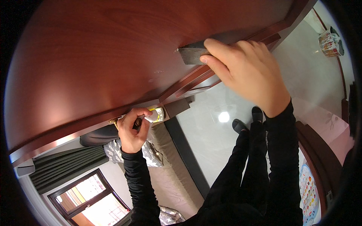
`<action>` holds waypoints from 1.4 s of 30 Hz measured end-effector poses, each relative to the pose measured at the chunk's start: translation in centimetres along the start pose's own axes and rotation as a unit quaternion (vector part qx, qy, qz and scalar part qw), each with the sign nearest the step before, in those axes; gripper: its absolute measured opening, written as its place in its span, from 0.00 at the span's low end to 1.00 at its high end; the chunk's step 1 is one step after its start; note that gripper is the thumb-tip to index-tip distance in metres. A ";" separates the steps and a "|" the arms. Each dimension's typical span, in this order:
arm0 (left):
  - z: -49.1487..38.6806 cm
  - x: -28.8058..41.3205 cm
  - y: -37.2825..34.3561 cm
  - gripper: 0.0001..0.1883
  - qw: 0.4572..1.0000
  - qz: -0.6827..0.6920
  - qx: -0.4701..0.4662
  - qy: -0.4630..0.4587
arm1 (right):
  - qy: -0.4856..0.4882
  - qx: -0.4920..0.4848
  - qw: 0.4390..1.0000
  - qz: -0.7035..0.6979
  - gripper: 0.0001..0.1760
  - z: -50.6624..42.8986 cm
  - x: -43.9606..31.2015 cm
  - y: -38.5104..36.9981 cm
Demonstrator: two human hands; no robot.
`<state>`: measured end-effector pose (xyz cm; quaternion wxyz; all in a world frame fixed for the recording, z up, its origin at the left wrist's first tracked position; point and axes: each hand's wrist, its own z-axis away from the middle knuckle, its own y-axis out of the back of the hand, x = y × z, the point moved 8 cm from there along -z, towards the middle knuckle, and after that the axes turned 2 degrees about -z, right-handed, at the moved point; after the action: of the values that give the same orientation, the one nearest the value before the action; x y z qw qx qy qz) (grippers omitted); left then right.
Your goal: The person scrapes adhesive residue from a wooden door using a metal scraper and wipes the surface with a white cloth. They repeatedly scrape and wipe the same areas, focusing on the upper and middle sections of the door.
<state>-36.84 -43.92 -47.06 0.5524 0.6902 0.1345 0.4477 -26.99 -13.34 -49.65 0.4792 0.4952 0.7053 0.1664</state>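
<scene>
My right hand [246, 67] grips a metal scraper [193, 55], a flat putty-knife type. The blade's left corner meets the face of a reddish-brown wooden door [107, 53], where a whitish scrap of residue [176, 50] shows. Lower on the panel are faint pale marks [159, 71]. My left hand [134, 131] is by the door's edge, thumb and forefinger pinched on a white piece of paper or film [150, 117]. Directly beyond it appears a yellow-and-silver item [160, 114]; whether the two are joined is unclear. Brass hardware [113, 122] is partly hidden behind that hand.
Behind the left arm are a bed [172, 172], a dark curtain [70, 166] and a window [87, 197]. My slippered feet [240, 125] stand on the glossy tiled floor [203, 132]. A paint-stained bucket [329, 43] stands far right, and a dark curved furniture edge [319, 147] lies beside my right arm.
</scene>
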 end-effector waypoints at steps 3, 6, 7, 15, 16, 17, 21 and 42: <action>0.2 -0.5 -0.1 0.08 1.000 0.010 -0.002 0.003 | 0.004 -0.002 0.999 0.041 0.11 0.1 -0.6 -0.1; 0.0 -0.3 0.1 0.08 1.000 -0.003 -0.007 0.000 | 0.021 0.001 0.998 0.060 0.11 -0.1 -0.9 0.3; -0.1 -0.2 0.1 0.08 1.000 -0.008 -0.005 -0.007 | 0.031 0.007 0.997 0.067 0.11 -0.2 -0.9 0.6; 0.1 -0.5 0.2 0.07 0.999 0.038 0.012 -0.008 | 0.017 -0.078 0.996 -0.043 0.16 0.6 -0.9 -1.0; 0.3 -0.4 0.3 0.07 0.998 0.055 0.022 -0.005 | 0.002 -0.094 0.993 -0.071 0.16 1.0 -0.7 -1.3; 0.4 -0.3 0.6 0.06 0.997 0.073 0.033 -0.002 | -0.010 -0.092 0.991 -0.101 0.17 1.5 -0.7 -1.3; 1.2 0.6 1.9 0.06 0.988 0.091 0.126 -0.014 | -0.077 -0.112 0.960 -0.244 0.20 5.3 -1.5 -2.6; 4.7 7.1 -11.1 0.14 0.786 0.601 0.093 0.110 | -0.179 -0.276 0.844 -0.422 0.18 13.4 -4.7 -3.6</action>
<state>-25.77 -38.17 -53.46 0.0868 0.6255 -0.2065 0.7474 -17.46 -22.19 -56.30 0.7382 0.0177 0.6728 0.0442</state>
